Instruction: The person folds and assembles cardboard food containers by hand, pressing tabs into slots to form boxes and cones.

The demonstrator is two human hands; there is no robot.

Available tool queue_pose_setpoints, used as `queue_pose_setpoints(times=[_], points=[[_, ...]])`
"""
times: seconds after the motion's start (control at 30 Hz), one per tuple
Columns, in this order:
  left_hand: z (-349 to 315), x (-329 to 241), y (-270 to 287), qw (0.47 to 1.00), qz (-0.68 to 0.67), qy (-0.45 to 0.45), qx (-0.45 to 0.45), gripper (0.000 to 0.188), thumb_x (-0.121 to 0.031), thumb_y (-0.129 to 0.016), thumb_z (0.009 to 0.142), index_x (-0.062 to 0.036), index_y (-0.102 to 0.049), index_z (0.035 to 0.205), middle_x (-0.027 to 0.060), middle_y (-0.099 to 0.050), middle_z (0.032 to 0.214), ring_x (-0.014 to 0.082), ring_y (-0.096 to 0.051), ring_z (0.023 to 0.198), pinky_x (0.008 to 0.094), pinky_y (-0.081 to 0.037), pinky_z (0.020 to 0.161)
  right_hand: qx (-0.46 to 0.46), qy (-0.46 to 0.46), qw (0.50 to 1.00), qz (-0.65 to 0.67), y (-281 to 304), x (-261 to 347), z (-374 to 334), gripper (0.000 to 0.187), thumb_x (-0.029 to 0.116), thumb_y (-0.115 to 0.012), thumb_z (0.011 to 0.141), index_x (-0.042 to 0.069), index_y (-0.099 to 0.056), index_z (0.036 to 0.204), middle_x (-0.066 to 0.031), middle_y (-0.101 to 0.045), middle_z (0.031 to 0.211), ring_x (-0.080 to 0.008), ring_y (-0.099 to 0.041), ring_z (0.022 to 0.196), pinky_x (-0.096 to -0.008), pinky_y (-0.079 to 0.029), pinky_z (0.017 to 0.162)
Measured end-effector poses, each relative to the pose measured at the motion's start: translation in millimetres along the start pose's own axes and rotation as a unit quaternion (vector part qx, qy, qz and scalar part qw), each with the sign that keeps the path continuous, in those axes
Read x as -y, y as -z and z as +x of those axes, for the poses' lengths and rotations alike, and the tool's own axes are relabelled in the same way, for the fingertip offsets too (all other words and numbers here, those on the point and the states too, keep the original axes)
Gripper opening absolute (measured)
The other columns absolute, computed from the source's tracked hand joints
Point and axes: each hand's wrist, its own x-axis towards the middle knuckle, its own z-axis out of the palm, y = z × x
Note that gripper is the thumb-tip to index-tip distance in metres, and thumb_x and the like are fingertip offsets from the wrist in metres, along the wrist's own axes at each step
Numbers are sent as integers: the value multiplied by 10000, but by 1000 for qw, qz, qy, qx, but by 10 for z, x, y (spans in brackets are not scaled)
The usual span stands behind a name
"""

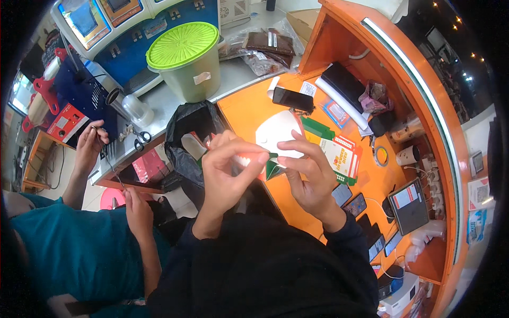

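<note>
A partly folded cardboard food box [277, 130], white inside with red and green outer sides, is held between my two hands above the orange table. My left hand [228, 172] pinches its near edge between thumb and forefinger, at a small green flap. From the other side, my right hand [312, 177] grips the same edge, its fingers bent over the white panel. Part of the box is hidden behind my left fingers. Just beyond my right hand, flat printed cartons [347, 159] in green, red and yellow lie on the table.
A black bag-lined bin [183, 124] stands left of the table, below a green-lidded tub [186, 79]. Behind the box lies a black phone [292, 99]. Several phones, a tape roll [381, 155] and cables crowd the right. At left, another person's hands [139, 214] hold a thin cord.
</note>
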Motion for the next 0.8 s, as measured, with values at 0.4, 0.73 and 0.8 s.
queue_pose_setpoints(times=[0.4,0.73,0.8], points=[[-184,25,-53,906,249,-316,-134,134,-210,-568,724,-101,-645,738,33,-441,717,190,-422,734,343,-315,672,95,-325,843,417,-1,43,-36,105,94,-616,813,-4,-583,829,-109,-597,889,-217,-582,882,-311,-459,811],[-4,42,6,985,130,-110,14,216,-181,-549,846,-51,-487,685,-6,-424,580,119,-403,566,273,-321,619,-164,-203,959,113,-203,-53,-425,287,200,-452,925,14,-596,761,-52,-553,625,-140,-490,548,-307,-351,465],[-50,-68,99,978,-55,156,131,204,-150,-516,883,-48,-502,707,-15,-438,619,68,-421,620,229,-325,610,-137,-303,925,186,-26,-182,-377,247,188,-457,922,11,-593,817,-57,-556,667,-141,-510,599,-291,-380,520]])
